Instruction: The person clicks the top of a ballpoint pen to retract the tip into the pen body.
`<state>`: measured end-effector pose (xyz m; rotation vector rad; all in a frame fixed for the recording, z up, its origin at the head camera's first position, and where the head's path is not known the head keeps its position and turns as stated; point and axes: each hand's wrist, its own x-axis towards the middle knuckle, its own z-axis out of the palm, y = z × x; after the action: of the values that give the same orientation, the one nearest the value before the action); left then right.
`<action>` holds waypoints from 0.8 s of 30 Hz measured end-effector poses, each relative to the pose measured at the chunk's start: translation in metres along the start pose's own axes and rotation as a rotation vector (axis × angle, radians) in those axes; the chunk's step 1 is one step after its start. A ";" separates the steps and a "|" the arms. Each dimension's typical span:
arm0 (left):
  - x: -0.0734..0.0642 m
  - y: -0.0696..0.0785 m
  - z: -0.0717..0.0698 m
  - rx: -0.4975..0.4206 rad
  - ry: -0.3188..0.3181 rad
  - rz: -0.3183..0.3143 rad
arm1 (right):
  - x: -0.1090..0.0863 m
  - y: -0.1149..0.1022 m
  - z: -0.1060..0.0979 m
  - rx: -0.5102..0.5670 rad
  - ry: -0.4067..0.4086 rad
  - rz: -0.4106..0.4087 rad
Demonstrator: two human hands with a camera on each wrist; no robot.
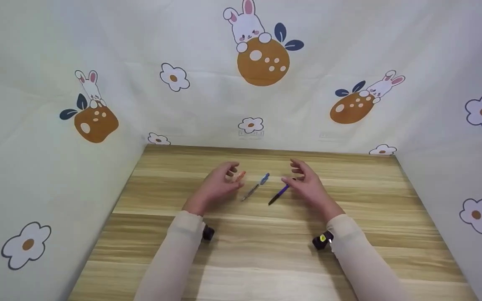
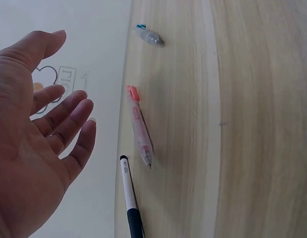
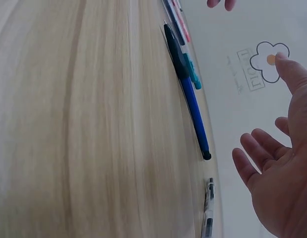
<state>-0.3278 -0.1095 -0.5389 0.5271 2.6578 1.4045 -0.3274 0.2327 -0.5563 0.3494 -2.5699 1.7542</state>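
Note:
My left hand [image 1: 216, 183] hovers with loosely curved fingers beside an orange-red pen [image 1: 241, 176], partly hidden behind it. The same clear-barrelled pen [image 2: 140, 126] lies whole in the left wrist view. A clear pen with a blue-teal clip [image 1: 261, 182] lies between the two hands. My right hand [image 1: 310, 187] hovers over the upper end of a blue pen with a black grip [image 1: 280, 194], holding nothing. In the left wrist view, a white pen with a black grip [image 2: 129, 191] lies near the left hand. Another clear-and-black pen [image 3: 208, 208] shows in the right wrist view.
All the pens lie on a wood-grain table [image 1: 249, 251]. A pale cloth [image 1: 199, 104] printed with rabbits and flowers walls off the table's back and both sides. Small black cameras sit at the left wrist [image 1: 208, 233] and right wrist [image 1: 322, 240].

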 end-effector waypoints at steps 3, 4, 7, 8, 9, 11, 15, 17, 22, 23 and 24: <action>-0.002 -0.003 -0.002 -0.005 0.016 -0.012 | 0.002 -0.002 0.004 0.004 -0.008 0.013; -0.002 -0.004 -0.003 -0.008 0.020 -0.021 | 0.002 -0.003 0.005 0.002 -0.009 0.016; -0.004 -0.006 -0.006 -0.022 0.031 -0.046 | 0.004 -0.005 0.008 -0.001 -0.019 0.020; -0.005 -0.007 -0.007 -0.025 0.031 -0.054 | 0.004 -0.006 0.009 -0.006 -0.024 0.017; -0.006 -0.007 -0.008 -0.027 0.032 -0.064 | 0.005 -0.006 0.010 -0.012 -0.027 0.017; -0.007 -0.008 -0.010 -0.030 0.034 -0.074 | 0.006 -0.005 0.012 -0.018 -0.035 0.018; -0.010 -0.013 -0.014 -0.036 0.045 -0.088 | 0.007 -0.006 0.016 -0.021 -0.047 0.013; -0.012 -0.015 -0.015 -0.035 0.052 -0.087 | 0.008 -0.007 0.019 -0.014 -0.049 0.008; -0.017 -0.017 -0.020 -0.030 0.066 -0.093 | 0.012 -0.008 0.027 -0.013 -0.047 0.008; -0.018 -0.018 -0.021 -0.030 0.069 -0.096 | 0.013 -0.009 0.029 -0.018 -0.049 0.012; -0.018 -0.018 -0.022 -0.027 0.073 -0.096 | 0.014 -0.010 0.030 -0.019 -0.052 0.008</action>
<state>-0.3206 -0.1420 -0.5428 0.3467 2.6762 1.4572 -0.3358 0.1991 -0.5564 0.3902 -2.6252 1.7449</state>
